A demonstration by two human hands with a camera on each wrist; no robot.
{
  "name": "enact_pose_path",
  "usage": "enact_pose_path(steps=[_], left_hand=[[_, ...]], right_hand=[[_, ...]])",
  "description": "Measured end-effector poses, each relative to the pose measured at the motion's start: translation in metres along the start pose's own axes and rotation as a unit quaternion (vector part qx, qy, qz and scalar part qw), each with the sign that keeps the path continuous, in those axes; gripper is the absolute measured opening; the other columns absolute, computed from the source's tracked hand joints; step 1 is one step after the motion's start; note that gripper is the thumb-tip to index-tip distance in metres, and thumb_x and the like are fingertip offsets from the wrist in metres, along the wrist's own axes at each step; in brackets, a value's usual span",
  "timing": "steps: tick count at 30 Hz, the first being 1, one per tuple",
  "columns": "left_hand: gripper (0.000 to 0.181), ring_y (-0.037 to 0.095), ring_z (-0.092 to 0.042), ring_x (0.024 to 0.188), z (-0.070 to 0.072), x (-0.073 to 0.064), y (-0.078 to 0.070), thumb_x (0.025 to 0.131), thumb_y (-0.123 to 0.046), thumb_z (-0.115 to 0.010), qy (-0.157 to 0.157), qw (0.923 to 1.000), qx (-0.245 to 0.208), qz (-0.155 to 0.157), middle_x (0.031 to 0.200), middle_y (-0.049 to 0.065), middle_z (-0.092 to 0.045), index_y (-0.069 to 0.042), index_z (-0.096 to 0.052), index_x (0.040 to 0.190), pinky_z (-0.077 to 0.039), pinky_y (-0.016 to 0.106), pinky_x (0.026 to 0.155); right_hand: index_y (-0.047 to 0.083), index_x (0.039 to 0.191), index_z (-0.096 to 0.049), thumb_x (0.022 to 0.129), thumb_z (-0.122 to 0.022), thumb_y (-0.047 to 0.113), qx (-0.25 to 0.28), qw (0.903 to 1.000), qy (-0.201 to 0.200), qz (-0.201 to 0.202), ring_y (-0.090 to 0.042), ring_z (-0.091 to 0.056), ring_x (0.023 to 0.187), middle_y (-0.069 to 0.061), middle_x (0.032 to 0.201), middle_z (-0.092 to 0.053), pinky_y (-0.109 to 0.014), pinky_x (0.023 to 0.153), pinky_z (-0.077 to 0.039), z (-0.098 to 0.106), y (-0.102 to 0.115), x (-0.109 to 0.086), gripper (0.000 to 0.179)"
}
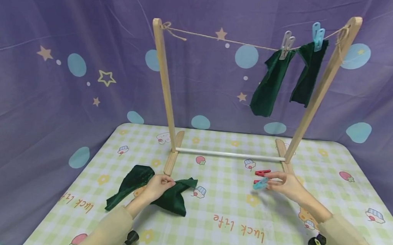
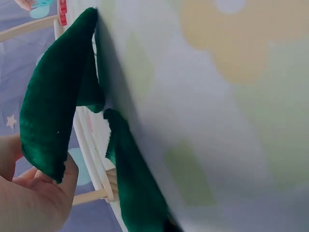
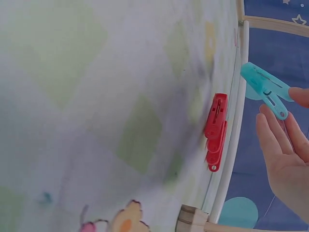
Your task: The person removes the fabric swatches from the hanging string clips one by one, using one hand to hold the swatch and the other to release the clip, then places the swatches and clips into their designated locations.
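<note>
In the head view, my left hand (image 1: 158, 187) pinches the edge of a dark green velvety cloth (image 1: 173, 201) just above the table. A second green cloth (image 1: 135, 182) lies to its left, partly behind the hand. The left wrist view shows the held cloth (image 2: 48, 101) hanging between thumb and fingers. My right hand (image 1: 286, 186) pinches a light blue clothespin (image 1: 260, 183) above the table. Seen from the right wrist, the thumb and fingers press the handle ends of this clothespin (image 3: 265, 89). Close by on the table lie red clothespins (image 3: 216, 130).
Behind the hands stands a wooden frame (image 1: 166, 81) with a twine line (image 1: 220, 38) and a white bottom bar (image 1: 230, 154). Two green cloths hang at the line's right, one under a grey clothespin (image 1: 286, 45), one under a blue clothespin (image 1: 318, 36). A checked tablecloth (image 1: 225, 198) covers the table.
</note>
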State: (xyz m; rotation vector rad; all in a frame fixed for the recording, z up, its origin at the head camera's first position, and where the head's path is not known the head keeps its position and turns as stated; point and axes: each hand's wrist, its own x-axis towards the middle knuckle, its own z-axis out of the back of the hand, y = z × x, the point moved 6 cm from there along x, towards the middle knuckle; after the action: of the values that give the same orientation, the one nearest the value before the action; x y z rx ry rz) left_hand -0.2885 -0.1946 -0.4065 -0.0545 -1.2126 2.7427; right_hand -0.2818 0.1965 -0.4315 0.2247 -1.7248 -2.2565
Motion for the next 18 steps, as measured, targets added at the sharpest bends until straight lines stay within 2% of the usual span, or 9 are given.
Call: enact_pose_path(steps=[5, 12, 18], left_hand=[[0.010, 0.024, -0.060, 0.081, 0.003, -0.005, 0.008, 0.082, -0.007, -0.061, 0.000, 0.9997, 0.007, 0.023, 0.088, 0.011, -0.065, 0.001, -0.066, 0.082, -0.048, 0.036, 0.071], [0.007, 0.020, -0.059, 0.077, 0.006, -0.009, 0.016, 0.081, -0.005, -0.061, 0.002, 0.9993, 0.016, 0.034, 0.081, 0.007, -0.064, 0.000, -0.066, 0.079, -0.048, 0.033, 0.067], [0.006, 0.013, -0.054, 0.069, 0.008, -0.011, 0.020, 0.081, -0.008, -0.063, 0.009, 0.9986, 0.036, 0.038, 0.073, 0.002, -0.062, -0.003, -0.066, 0.080, -0.044, 0.028, 0.060]], right_hand=[[-0.019, 0.114, -0.044, 0.081, -0.059, 0.001, -0.001, 0.9998, 0.008, 0.016, -0.038, -0.053, 0.102, -0.038, 0.121, -0.038, -0.025, 0.076, -0.049, 0.000, -0.006, -0.003, 0.042], [-0.019, 0.112, -0.046, 0.080, -0.059, -0.001, 0.000, 0.9999, 0.007, 0.013, -0.025, -0.059, 0.098, -0.039, 0.121, -0.037, -0.023, 0.075, -0.049, 0.002, -0.014, -0.005, 0.039], [-0.021, 0.112, -0.045, 0.080, -0.058, -0.003, -0.013, 0.9996, 0.021, 0.013, -0.032, -0.057, 0.098, -0.039, 0.117, -0.041, -0.023, 0.074, -0.049, 0.001, -0.014, -0.008, 0.039]])
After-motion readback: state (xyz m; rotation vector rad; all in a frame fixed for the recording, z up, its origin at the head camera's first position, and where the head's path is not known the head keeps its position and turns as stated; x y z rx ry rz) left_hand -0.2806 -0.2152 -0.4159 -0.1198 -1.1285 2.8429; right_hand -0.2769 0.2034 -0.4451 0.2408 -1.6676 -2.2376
